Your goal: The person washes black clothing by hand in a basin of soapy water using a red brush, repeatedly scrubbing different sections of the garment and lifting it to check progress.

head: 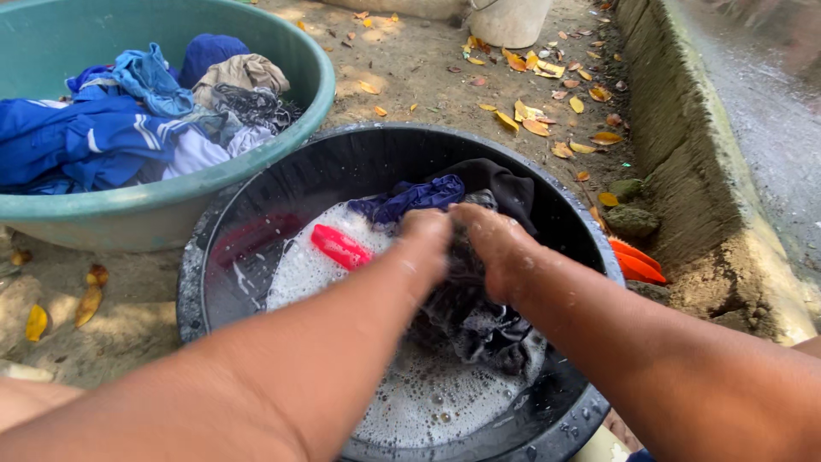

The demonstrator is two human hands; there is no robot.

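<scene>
I'm seeing forearms closest; left hand point(425, 233) and right hand point(494, 248) both clenching dark wet cloth point(479, 321), scrubbing above suds (black basin point(256, 188) centre).

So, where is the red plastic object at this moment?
The red plastic object floats on the suds in the black round plastic basin, left of the left hand and below the teal basin.
</scene>
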